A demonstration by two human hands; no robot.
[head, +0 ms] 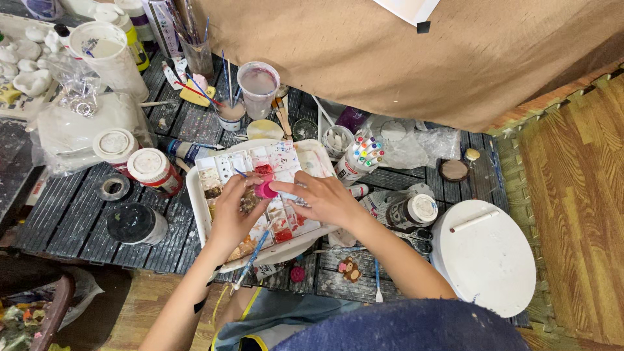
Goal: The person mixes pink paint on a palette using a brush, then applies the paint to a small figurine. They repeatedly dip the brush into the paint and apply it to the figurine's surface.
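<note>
2 hands' fingers (281,186) pinch a small pink cap (265,190) above the paint palette (224,168).

From up here my hands (234,218) cover much of the paint palette (224,168), and what the left fingers pinch seems a brush, too small to confirm.

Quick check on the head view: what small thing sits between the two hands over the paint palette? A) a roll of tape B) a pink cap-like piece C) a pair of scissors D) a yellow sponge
B: a small pink cap-like piece sits between the fingertips of the left hand and the right hand, above the white paint palette.
</note>
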